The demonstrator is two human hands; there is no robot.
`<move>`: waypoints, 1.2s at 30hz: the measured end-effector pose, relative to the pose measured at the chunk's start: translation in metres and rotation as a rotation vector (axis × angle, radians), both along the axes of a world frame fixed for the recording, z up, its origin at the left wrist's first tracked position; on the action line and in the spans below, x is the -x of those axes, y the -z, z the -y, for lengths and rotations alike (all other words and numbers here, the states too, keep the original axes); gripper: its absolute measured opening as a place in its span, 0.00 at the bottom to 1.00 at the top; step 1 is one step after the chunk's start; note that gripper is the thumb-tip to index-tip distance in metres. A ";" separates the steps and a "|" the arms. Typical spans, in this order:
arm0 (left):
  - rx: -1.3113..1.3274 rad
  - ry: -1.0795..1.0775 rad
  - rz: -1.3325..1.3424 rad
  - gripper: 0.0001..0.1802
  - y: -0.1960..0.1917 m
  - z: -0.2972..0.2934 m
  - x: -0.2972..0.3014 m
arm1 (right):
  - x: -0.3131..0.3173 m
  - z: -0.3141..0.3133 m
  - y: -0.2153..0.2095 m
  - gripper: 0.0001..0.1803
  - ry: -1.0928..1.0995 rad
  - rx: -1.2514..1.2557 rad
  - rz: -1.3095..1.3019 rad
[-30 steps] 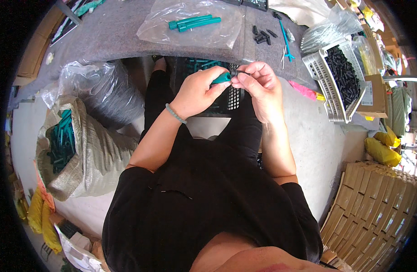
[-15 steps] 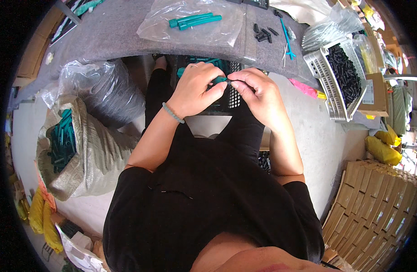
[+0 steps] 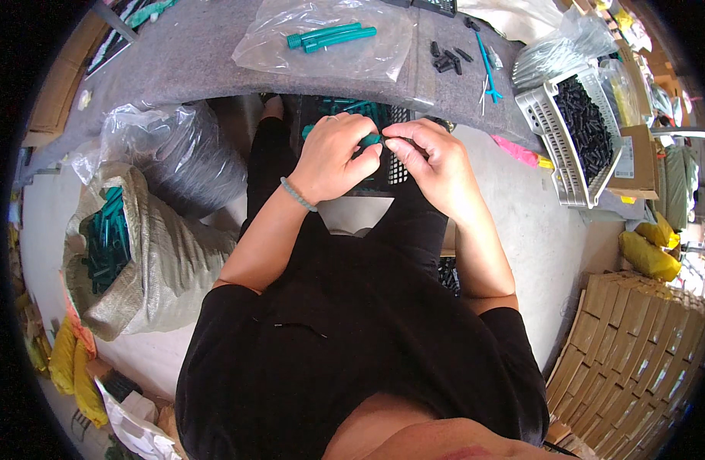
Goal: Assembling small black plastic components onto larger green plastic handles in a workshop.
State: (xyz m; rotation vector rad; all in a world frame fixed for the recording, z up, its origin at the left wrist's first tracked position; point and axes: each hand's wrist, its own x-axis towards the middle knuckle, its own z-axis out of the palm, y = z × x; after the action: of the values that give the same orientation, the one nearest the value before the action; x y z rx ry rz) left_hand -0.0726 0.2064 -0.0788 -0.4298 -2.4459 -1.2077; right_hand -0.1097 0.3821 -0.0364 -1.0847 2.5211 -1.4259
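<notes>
My left hand [image 3: 336,156] is closed around a green plastic tube [image 3: 370,141], whose end sticks out between thumb and forefinger. Close against that end, my right hand [image 3: 429,156] pinches with thumb and forefinger; whatever small piece it grips is hidden by the fingertips. Both hands are above a dark plastic crate [image 3: 398,175] between my legs, which holds more green tubes [image 3: 345,104]. On the table's plastic bag [image 3: 260,46] lie two more green tubes [image 3: 341,38] with ribbed ends.
Small black pieces [image 3: 448,60] and a blue stick tool [image 3: 486,67] lie on the grey cloth-covered table [image 3: 176,69]. A white basket [image 3: 540,123] of black parts stands at right. At left is a woven sack [image 3: 157,261] of green tubes; stacked cardboard [image 3: 636,337] fills the lower right.
Both hands stay together around the tube's end, with only small shifts. Less of the tube's end shows between them now.
</notes>
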 end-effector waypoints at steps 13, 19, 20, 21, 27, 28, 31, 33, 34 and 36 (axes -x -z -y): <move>-0.070 -0.076 0.230 0.12 0.009 -0.009 -0.003 | -0.002 0.014 0.020 0.08 0.141 -0.068 -0.164; 0.120 -0.172 0.381 0.15 0.042 -0.018 0.006 | 0.012 0.007 0.052 0.17 0.168 -0.337 -0.167; 0.121 -0.182 0.453 0.15 0.050 -0.019 0.009 | 0.017 0.003 0.051 0.18 0.144 -0.423 -0.107; 0.168 -0.183 0.507 0.16 0.060 -0.016 0.014 | 0.023 0.001 0.050 0.18 0.219 -0.353 -0.106; 0.188 -0.057 0.116 0.21 0.092 -0.016 0.029 | 0.109 -0.027 0.041 0.13 0.588 -0.144 -0.297; 0.120 -0.077 0.039 0.15 0.078 -0.021 0.031 | 0.121 -0.028 0.039 0.14 0.655 -0.238 -0.286; 0.157 -0.297 -0.372 0.09 0.042 -0.015 0.061 | 0.155 -0.028 0.044 0.15 0.721 -0.344 -0.405; 0.241 -0.445 -0.400 0.10 0.024 0.003 0.086 | 0.170 -0.029 0.043 0.16 0.624 -0.586 -0.374; 0.312 -0.495 -0.361 0.11 0.022 0.015 0.103 | 0.174 -0.028 0.043 0.16 0.621 -0.584 -0.380; 0.532 -0.561 -0.254 0.09 0.021 0.036 0.129 | 0.180 -0.026 0.040 0.15 0.572 -0.645 -0.370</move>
State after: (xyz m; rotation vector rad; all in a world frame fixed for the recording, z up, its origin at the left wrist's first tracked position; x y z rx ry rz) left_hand -0.2014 0.1700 -0.0996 -0.0124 -2.3946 -0.2552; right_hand -0.2897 0.4077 -0.0768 -0.5624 3.3607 -0.3540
